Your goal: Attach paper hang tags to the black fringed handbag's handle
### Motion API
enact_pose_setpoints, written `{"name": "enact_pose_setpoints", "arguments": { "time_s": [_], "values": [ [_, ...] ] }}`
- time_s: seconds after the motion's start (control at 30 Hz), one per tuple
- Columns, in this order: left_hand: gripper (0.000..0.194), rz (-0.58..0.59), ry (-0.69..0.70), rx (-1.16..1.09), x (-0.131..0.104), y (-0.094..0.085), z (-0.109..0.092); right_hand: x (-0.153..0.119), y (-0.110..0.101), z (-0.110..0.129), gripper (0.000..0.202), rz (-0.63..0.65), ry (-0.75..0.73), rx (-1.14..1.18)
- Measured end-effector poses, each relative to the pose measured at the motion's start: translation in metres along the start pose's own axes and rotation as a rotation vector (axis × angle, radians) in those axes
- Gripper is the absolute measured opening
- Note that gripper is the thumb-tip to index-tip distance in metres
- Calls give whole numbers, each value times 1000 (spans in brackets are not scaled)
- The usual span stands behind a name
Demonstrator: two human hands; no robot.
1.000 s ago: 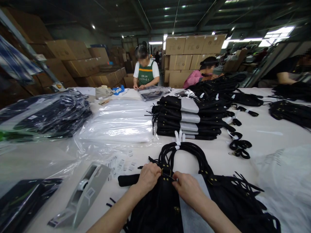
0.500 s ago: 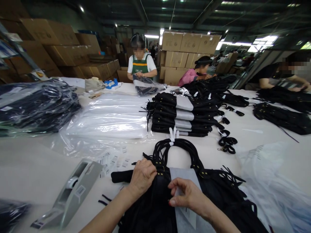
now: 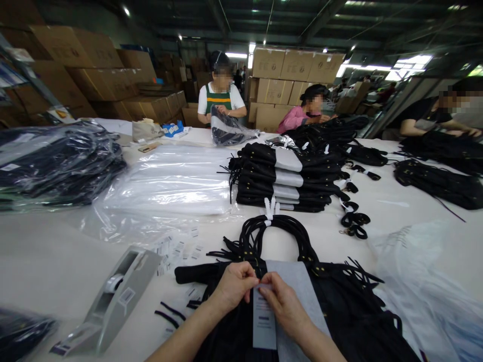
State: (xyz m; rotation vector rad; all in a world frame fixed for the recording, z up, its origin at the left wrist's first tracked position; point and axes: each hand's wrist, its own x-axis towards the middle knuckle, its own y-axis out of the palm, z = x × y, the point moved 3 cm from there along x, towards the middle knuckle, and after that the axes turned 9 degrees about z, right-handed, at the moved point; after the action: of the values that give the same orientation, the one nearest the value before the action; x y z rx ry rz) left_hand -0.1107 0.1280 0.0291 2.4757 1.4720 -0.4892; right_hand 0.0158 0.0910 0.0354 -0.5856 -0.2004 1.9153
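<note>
A black fringed bag (image 3: pixel 350 301) with looped handles lies flat in front of me, with a grey liner sheet (image 3: pixel 298 286) over its middle. My left hand (image 3: pixel 234 286) and my right hand (image 3: pixel 281 301) meet at the bag's top edge, both pinching the upper end of a grey paper tag (image 3: pixel 263 319) that lies on the bag. The handles (image 3: pixel 271 231) arch away from me, tied with a white clip (image 3: pixel 270 208). A black strap (image 3: pixel 192 274) sticks out to the left of my left hand.
A grey tape dispenser (image 3: pixel 113 299) stands at my left, with small labels (image 3: pixel 179 249) scattered beside it. A stack of folded black bags (image 3: pixel 287 176), clear plastic sleeves (image 3: pixel 173 181), bagged goods (image 3: pixel 56 166) and loose straps (image 3: pixel 352 223) fill the table. Three people work at the far and right sides.
My hands have moved together at the bag's top edge, and both now pinch a grey paper tag. The liner sheet lies more exposed. The person opposite has lifted a plastic-bagged item.
</note>
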Motion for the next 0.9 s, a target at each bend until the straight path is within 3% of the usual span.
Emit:
{"name": "enact_pose_setpoints", "arguments": {
  "time_s": [0.23,0.43,0.57,0.77,0.9],
  "values": [
    [14,-169,-62,-56,5,5,12,1,9,-5,13,-122,-66,-83],
    [16,-217,-55,-6,8,4,21,0,15,-10,17,-177,-234,-253],
    [17,-240,-83,53,8,5,22,3,20,-12,19,-197,-179,-410],
    [16,-299,-31,472,-2,6,9,4,26,-17,18,-295,-194,-593],
    [13,-274,-96,710,-5,9,3,3,23,-17,15,-333,-217,-733]
  ]
}}
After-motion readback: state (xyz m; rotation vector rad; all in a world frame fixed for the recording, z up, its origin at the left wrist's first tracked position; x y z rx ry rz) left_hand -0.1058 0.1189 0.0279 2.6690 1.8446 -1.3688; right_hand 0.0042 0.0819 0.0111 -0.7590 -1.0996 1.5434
